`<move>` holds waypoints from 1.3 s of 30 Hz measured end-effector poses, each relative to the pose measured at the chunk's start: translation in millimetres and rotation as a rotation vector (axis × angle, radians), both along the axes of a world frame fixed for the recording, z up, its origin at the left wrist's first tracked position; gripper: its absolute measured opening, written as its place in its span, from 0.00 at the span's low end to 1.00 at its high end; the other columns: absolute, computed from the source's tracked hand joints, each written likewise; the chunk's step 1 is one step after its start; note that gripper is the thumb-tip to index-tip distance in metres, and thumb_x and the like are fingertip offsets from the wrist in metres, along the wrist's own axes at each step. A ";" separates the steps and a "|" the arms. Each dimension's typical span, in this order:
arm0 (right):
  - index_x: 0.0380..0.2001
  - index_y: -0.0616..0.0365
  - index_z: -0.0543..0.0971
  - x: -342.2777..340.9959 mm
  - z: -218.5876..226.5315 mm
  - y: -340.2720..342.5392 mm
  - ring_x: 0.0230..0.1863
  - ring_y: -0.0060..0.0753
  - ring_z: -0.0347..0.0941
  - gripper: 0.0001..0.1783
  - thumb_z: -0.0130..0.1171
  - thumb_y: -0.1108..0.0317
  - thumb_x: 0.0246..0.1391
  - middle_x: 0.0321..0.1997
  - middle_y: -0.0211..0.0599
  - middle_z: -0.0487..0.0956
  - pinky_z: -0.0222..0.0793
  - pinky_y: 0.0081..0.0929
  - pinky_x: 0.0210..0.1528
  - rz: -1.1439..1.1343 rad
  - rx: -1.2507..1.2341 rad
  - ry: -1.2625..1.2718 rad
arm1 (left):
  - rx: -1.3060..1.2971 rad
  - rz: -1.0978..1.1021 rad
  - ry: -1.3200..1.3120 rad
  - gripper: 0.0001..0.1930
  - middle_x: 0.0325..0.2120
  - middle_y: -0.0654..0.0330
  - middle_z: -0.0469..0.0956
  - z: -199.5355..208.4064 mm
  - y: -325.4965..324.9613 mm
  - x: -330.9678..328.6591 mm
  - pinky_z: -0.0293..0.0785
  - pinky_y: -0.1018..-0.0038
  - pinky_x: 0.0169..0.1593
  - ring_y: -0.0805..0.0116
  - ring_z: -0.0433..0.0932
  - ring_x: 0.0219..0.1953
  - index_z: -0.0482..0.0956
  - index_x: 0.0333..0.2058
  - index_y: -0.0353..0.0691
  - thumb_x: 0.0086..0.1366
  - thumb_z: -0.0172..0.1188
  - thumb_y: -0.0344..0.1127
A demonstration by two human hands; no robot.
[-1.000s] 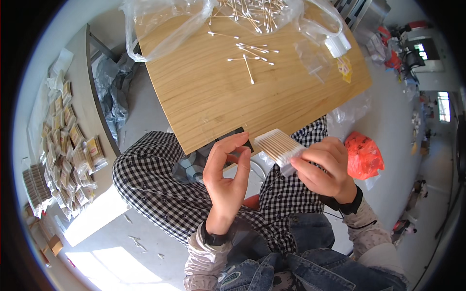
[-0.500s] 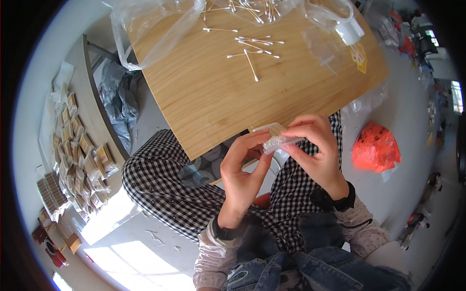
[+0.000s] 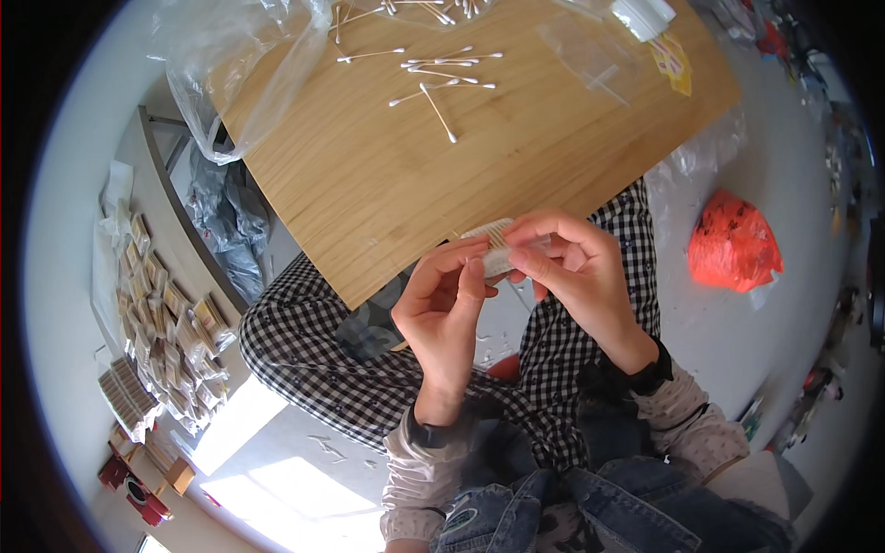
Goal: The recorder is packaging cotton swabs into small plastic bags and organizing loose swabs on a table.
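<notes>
Both hands hold a small clear bag of cotton swabs (image 3: pixel 496 262) just off the table's near edge, above my lap. Its white tips face me, and the pale sticks run away toward the table. My left hand (image 3: pixel 441 309) pinches the left side, thumb in front and fingers curled behind. At the other side, my right hand (image 3: pixel 579 281) has its thumb and fingers closed on the bag's edge. The fingers partly cover the bag, so I cannot tell whether its mouth is sealed. Loose cotton swabs (image 3: pixel 441 112) lie on the wooden table (image 3: pixel 369 194) beyond my hands.
A large clear plastic bag (image 3: pixel 198 111) hangs over the table's far left corner. A white container (image 3: pixel 643 17) and a yellow packet (image 3: pixel 671 63) sit at the far right. Left, many filled packs (image 3: pixel 171 313) cover a side surface. A red bag (image 3: pixel 735 241) is on the floor.
The view has shifted, so the table and loose swabs appear farther up and left. Both hands still grip the swab bag, which is now tilted differently, with the fingers closer together.
</notes>
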State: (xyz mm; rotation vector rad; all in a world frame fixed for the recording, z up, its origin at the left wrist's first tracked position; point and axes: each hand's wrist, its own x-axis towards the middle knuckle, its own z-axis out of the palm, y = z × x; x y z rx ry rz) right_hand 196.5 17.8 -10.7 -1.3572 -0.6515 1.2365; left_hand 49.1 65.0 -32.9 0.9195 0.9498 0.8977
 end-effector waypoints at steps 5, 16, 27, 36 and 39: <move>0.40 0.64 0.77 0.4 -1.3 -1.3 0.34 0.23 0.81 0.09 0.63 0.72 0.59 0.40 0.34 0.81 0.67 0.14 0.24 -0.011 0.006 0.018 | 0.043 -0.011 0.011 0.08 0.45 0.52 0.79 0.0 0.0 -0.9 0.80 0.76 0.39 0.70 0.79 0.41 0.80 0.43 0.28 0.67 0.59 0.25; 0.41 0.62 0.78 2.3 3.5 5.5 0.33 0.21 0.81 0.09 0.62 0.69 0.60 0.38 0.32 0.82 0.68 0.14 0.24 -0.015 -0.036 0.008 | 0.100 -0.041 0.017 0.11 0.48 0.46 0.79 0.7 6.0 -0.9 0.82 0.75 0.37 0.66 0.82 0.38 0.79 0.46 0.26 0.67 0.58 0.25; 0.40 0.62 0.78 1.4 5.9 6.1 0.33 0.20 0.80 0.09 0.62 0.69 0.60 0.37 0.31 0.82 0.68 0.14 0.25 -0.021 -0.057 0.010 | 0.129 -0.061 -0.053 0.11 0.47 0.45 0.79 2.9 5.7 -1.0 0.81 0.76 0.35 0.66 0.82 0.37 0.79 0.46 0.27 0.69 0.55 0.27; 0.45 0.64 0.76 2.5 1.8 2.0 0.37 0.22 0.80 0.11 0.59 0.71 0.62 0.47 0.37 0.80 0.71 0.16 0.25 -0.056 0.082 0.065 | 0.067 -0.015 -0.043 0.10 0.46 0.47 0.80 8.4 7.4 2.4 0.78 0.79 0.33 0.68 0.82 0.36 0.79 0.46 0.28 0.66 0.58 0.24; 0.44 0.64 0.78 5.9 -4.5 -0.6 0.40 0.23 0.79 0.09 0.59 0.74 0.61 0.46 0.37 0.79 0.73 0.17 0.28 -0.083 0.163 0.032 | 0.193 -0.067 -0.017 0.12 0.45 0.50 0.80 5.5 7.6 4.8 0.77 0.80 0.33 0.70 0.81 0.35 0.80 0.47 0.29 0.65 0.61 0.23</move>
